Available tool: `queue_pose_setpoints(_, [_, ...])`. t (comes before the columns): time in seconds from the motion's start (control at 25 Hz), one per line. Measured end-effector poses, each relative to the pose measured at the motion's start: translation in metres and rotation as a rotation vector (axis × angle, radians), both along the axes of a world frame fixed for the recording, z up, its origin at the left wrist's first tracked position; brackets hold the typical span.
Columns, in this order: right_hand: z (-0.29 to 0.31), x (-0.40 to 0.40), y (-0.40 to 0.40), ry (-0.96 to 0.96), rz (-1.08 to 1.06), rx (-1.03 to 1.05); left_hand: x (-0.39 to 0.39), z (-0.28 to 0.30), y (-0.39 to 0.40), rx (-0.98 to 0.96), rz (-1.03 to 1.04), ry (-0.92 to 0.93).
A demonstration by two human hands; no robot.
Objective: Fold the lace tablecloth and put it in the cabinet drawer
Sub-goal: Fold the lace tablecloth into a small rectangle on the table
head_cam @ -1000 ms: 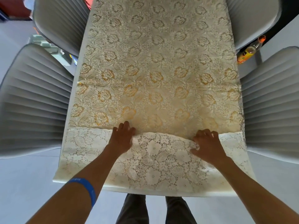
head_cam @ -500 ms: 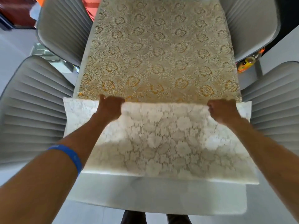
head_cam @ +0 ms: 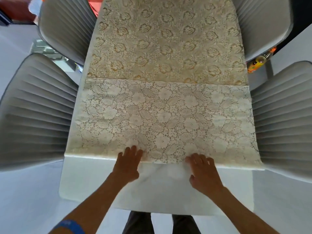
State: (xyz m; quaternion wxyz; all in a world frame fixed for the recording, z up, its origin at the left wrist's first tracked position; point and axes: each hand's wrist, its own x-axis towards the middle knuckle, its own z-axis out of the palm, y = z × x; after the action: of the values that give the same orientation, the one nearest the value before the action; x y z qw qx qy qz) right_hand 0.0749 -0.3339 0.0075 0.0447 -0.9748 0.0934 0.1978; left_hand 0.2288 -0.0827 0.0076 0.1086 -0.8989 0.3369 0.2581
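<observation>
Both forearms are bare from the bottom edge of the view up to the hands, with no sleeves visible on them. The left hand (head_cam: 127, 168) and the right hand (head_cam: 204, 174) carry no gloves, and no rings or watch can be seen. On the left forearm, close to the bottom edge, sits a blue wristband (head_cam: 70, 226), smooth and rather wide; a pale marking on it is too blurred to read. Between the arms, two legs appear in dark trousers (head_cam: 161, 222), with a narrow gap between them.
</observation>
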Motion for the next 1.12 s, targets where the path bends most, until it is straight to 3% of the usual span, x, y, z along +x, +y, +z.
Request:
queue_pose_setpoints(0.08, [-0.006,-0.004,0.006,0.022,-0.004,-0.13,-0.007,-0.008,0.013,0.1,-0.028,-0.06])
queue_pose_setpoints(0.28, [-0.011,0.018,0.006,-0.027,0.037,-0.223,-0.005,-0.012,0.011,-0.07,-0.114,-0.148])
queue_pose_setpoints(0.4, [-0.015,-0.003,0.009,0.125,0.045,-0.136,-0.02,-0.01,0.019,-0.062,-0.017,0.007])
queue_pose_setpoints(0.64, [-0.001,-0.065,0.037,0.562,0.025,0.07,-0.08,0.007,0.038,0.153,-0.039,0.43])
queue_pose_setpoints(0.76, [0.018,-0.025,0.015,0.522,-0.073,0.252,-0.037,0.023,0.026,0.072,0.144,0.56])
queue_pose_setpoints(0.96, [0.011,0.094,-0.055,0.027,-0.252,0.222,0.079,0.017,-0.033,-0.19,0.357,0.242])
queue_pose_setpoints(1.12, [-0.014,0.133,-0.089,0.172,-0.241,0.059,0.124,-0.006,-0.06,-0.078,0.209,0.082])
